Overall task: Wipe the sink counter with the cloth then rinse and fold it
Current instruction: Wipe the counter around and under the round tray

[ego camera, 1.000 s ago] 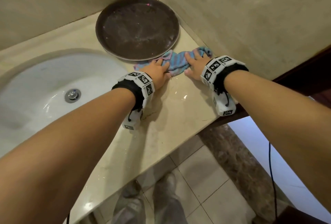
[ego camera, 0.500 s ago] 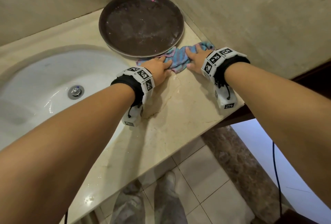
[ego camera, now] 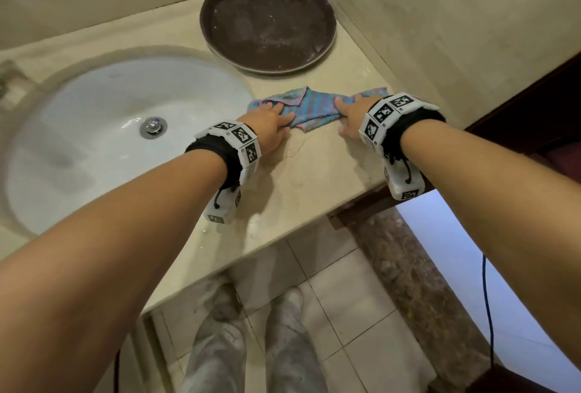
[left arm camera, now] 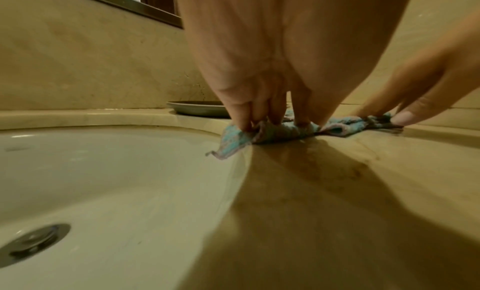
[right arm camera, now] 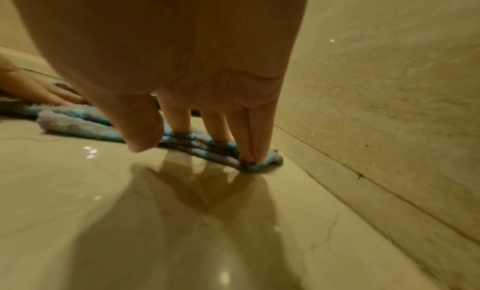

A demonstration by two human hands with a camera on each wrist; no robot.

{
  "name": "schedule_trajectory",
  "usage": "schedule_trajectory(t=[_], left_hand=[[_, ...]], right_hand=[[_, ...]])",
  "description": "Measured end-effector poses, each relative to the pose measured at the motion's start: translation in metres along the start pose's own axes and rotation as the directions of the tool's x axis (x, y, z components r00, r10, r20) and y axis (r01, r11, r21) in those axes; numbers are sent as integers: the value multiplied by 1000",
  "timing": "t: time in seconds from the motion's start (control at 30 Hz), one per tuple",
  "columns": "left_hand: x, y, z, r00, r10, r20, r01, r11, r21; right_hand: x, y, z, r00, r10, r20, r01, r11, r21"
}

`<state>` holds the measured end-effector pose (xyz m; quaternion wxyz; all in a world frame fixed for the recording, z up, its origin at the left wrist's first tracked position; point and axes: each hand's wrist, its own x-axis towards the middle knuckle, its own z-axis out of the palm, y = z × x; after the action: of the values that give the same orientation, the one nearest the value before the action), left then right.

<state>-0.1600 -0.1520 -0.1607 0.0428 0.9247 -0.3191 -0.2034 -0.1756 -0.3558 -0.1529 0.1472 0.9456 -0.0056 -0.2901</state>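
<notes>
Cloth (ego camera: pixel 309 109), striped blue and pink, lies on the beige counter (ego camera: pixel 314 178), stretched between both hands; a second ago it sat bunched against the brown tray (ego camera: pixel 267 21), and now it is apart from the tray and spread wider. The left hand (ego camera: pixel 267 128) presses its end with nearly straight fingers (left arm camera: pixel 244 114); the right hand (ego camera: pixel 352 115) does the same, fingers (right arm camera: pixel 249 130) flat on the fabric, thumb lifted off it. Only the left wrist view shows a corner of the cloth hanging over the rim of the sink (left arm camera: pixel 103 171). Only the right wrist view shows the other end lying just beside the wall (right arm camera: pixel 389 89).
</notes>
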Motion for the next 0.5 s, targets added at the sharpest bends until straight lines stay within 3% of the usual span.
schedule_trajectory(t=[0.27,0.5], left_hand=[[-56,6,18,999,43,-11,-42,999,15],[-129,1,41,999,48,4,-48,999,5]], right_hand=[[-48,-35,24,1000,-24,6,24,999,-45],[-95,-84,39,999,-19,28,19,1000,22]])
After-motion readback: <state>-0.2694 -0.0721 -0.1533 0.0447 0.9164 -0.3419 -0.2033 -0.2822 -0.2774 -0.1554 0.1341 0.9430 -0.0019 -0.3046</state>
